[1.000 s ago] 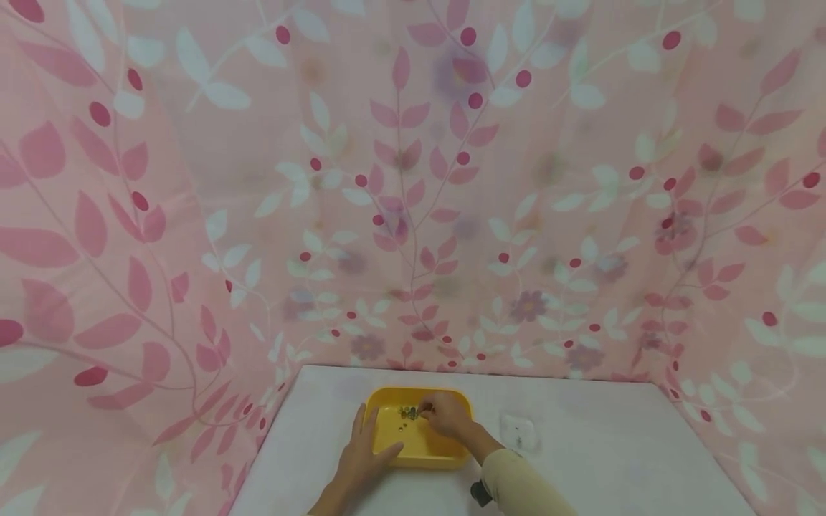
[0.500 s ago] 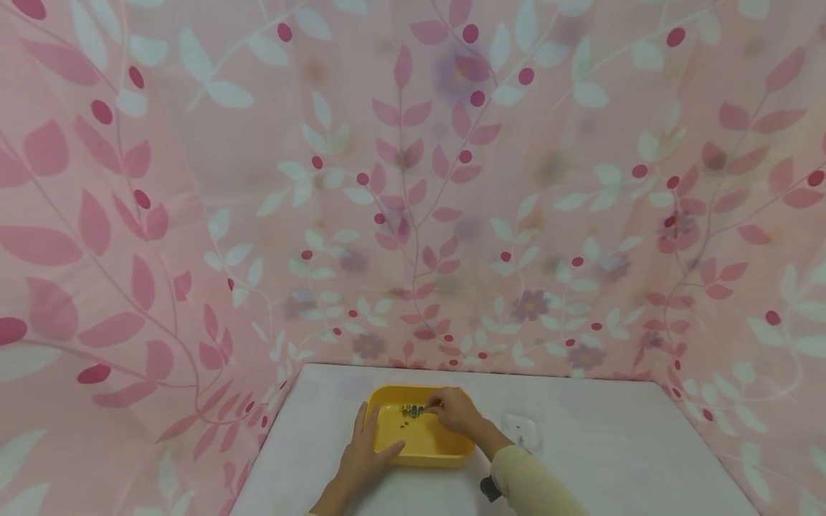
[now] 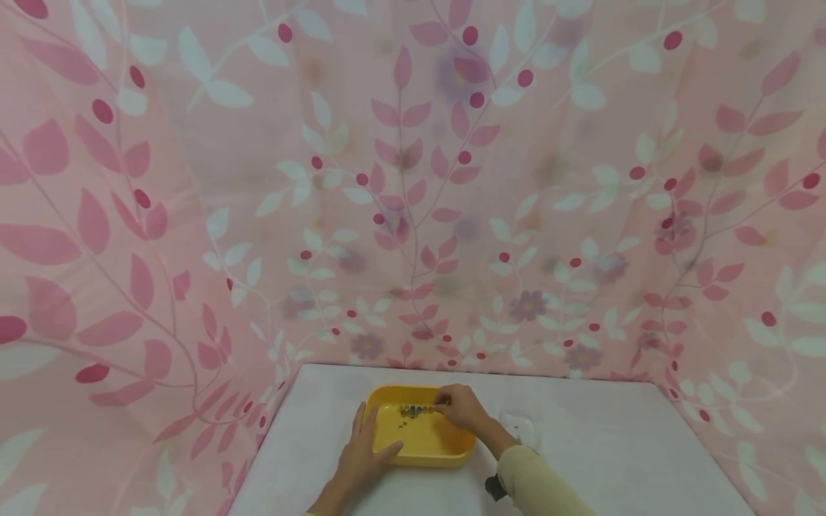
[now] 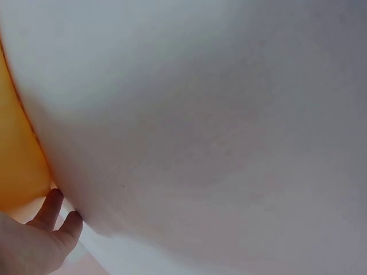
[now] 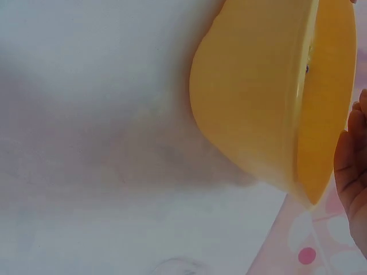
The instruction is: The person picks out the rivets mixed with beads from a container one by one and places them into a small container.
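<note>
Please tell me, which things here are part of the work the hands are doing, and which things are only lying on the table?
In use:
- yellow tray, steadied by the left hand
- small beads inside it, which the right hand picks at

Only lying about:
- small clear container on the white table, right of the tray
- pink leaf-pattern cloth behind

Left hand (image 3: 368, 453) flat, palm down, fingers straight and slightly spread, thumb angled out to right. Left forearm bare, running in from bottom edge. Right hand (image 3: 459, 408) farther forward, knuckles up, fingers curled with tips drawn together toward left; what they pinch too small to tell. Right wrist bent, forearm in pale cream sleeve (image 3: 538, 487), dark strap at cuff.
</note>
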Demonstrator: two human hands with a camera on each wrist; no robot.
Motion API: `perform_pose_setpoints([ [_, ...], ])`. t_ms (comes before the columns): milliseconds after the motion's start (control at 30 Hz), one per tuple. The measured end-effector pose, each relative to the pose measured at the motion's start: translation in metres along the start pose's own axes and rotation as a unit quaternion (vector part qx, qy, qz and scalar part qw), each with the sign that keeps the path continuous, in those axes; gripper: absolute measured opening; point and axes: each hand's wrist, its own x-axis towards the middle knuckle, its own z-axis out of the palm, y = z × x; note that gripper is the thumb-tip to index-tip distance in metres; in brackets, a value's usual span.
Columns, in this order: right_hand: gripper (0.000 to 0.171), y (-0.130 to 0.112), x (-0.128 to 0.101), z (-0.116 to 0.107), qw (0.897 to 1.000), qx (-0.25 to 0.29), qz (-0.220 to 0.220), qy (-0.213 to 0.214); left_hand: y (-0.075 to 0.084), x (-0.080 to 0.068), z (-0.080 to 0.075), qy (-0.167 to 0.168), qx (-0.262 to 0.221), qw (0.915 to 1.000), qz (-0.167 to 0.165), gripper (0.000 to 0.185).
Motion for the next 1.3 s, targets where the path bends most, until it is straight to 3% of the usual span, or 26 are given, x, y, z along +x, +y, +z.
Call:
perform_pose_setpoints([
  [267,0.008,0.003,-0.008,-0.012,0.999,0.048,0.017,0.010,0.001,-0.002,0.002,0.001,-0.004,1.0000,-0.003,0.096],
  [500,0.007,0.012,-0.008,-0.019,0.998,0.056,0.010,0.033,0.001,-0.001,0.000,0.006,0.008,0.9999,0.003,0.097],
  [900,0.010,0.028,-0.014,-0.038,0.993,0.087,0.072,0.046,0.006,-0.002,-0.009,-0.001,0.011,0.9999,-0.006,0.097],
  [1300,0.011,0.040,-0.021,-0.057,0.982,0.123,0.119,0.081,0.006,0.000,-0.006,-0.017,0.000,0.9994,-0.029,0.098],
])
